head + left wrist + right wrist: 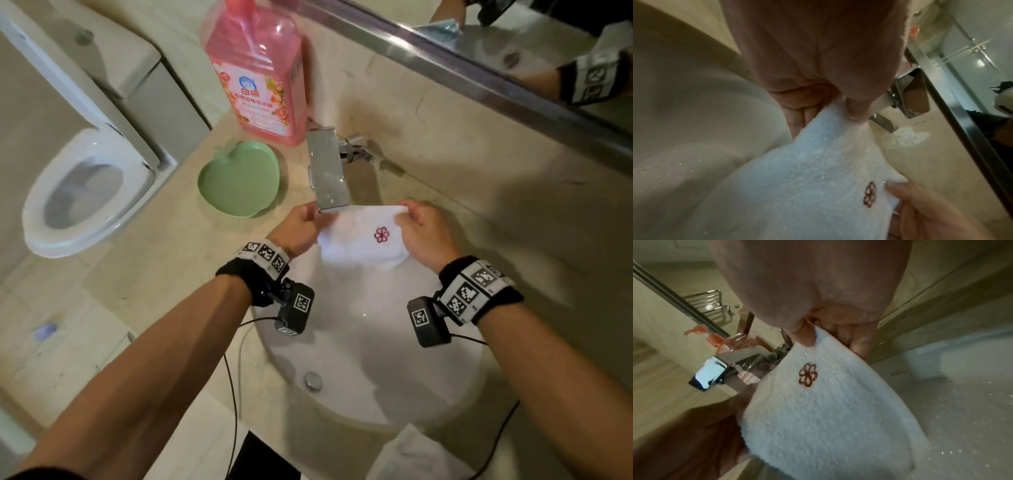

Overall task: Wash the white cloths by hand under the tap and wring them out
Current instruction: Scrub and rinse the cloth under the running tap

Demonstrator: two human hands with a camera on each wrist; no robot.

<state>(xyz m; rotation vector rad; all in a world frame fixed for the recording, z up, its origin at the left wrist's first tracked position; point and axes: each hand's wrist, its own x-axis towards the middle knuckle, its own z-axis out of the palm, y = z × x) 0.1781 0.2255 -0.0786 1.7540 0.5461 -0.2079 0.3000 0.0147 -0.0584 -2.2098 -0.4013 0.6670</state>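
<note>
White terry cloth with a red embroidered flower, held spread by its upper corners directly below the square chrome tap, over the white oval basin. Left hand and right hand each pinch one corner between thumb and fingers. No water stream is visible; droplets speckle the basin, and the cloth glistens as if wet, so rinsing appears under way and wringing not yet done. A second white cloth lies at the basin's near rim, apparently still to wash. Left of the tap stand a pink detergent bottle and a green apple-shaped dish.
</note>
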